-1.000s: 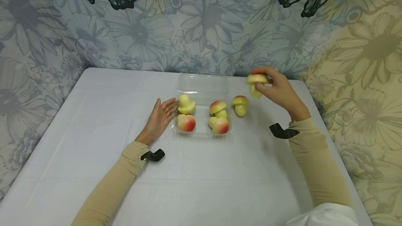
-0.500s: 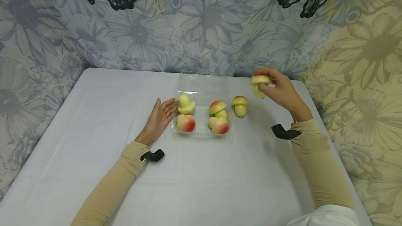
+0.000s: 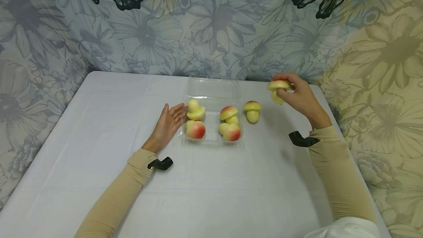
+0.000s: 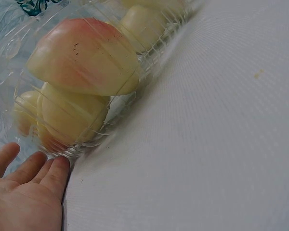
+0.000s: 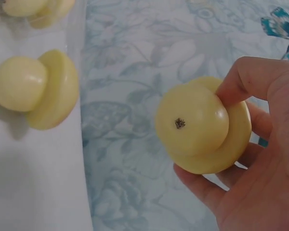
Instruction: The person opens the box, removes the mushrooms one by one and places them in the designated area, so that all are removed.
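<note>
The right hand [image 3: 300, 97] grips a mushroom-shaped piece [image 3: 278, 86] raised to the right of the clear container [image 3: 212, 129], the left hand [image 3: 166, 123] lies straight-fingered at the container's left side, and a slackened grip could drop the smooth piece onto the bench [image 3: 211, 190].

Muted, diffuse light casts soft, blurry shadows.
</note>
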The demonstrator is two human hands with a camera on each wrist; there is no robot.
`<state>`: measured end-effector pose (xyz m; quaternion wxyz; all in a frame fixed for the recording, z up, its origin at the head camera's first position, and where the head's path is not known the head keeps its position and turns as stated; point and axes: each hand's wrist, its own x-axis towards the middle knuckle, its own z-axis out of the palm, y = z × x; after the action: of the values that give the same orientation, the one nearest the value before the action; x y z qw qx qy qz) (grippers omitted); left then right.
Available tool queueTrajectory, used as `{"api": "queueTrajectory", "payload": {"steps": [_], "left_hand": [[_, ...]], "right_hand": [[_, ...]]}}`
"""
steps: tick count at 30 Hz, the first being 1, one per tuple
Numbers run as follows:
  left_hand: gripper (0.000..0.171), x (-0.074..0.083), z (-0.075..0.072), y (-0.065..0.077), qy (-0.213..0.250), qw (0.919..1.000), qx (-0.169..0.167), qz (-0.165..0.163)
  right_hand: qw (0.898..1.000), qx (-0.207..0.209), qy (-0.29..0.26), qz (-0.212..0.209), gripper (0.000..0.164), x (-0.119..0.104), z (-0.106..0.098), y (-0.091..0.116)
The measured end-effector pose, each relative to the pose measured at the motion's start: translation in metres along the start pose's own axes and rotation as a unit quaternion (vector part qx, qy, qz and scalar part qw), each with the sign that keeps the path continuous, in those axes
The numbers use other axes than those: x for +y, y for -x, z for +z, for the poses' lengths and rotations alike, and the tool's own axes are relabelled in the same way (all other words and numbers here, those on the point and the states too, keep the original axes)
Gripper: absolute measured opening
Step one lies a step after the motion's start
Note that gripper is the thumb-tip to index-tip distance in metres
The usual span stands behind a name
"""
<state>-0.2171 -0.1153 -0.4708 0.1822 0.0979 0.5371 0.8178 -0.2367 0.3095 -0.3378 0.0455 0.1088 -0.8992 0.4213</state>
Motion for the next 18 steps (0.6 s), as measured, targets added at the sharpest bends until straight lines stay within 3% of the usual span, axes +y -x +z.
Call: {"api": "queueTrajectory", "payload": {"steps": [18], "left_hand": [[0.083, -0.002, -0.001, 0.0, -0.002, 1.0, -0.002, 0.001]], "right_hand": [[1.0, -0.011, 0.008, 0.026, 0.038, 0.019, 0.001, 0.003]]}}
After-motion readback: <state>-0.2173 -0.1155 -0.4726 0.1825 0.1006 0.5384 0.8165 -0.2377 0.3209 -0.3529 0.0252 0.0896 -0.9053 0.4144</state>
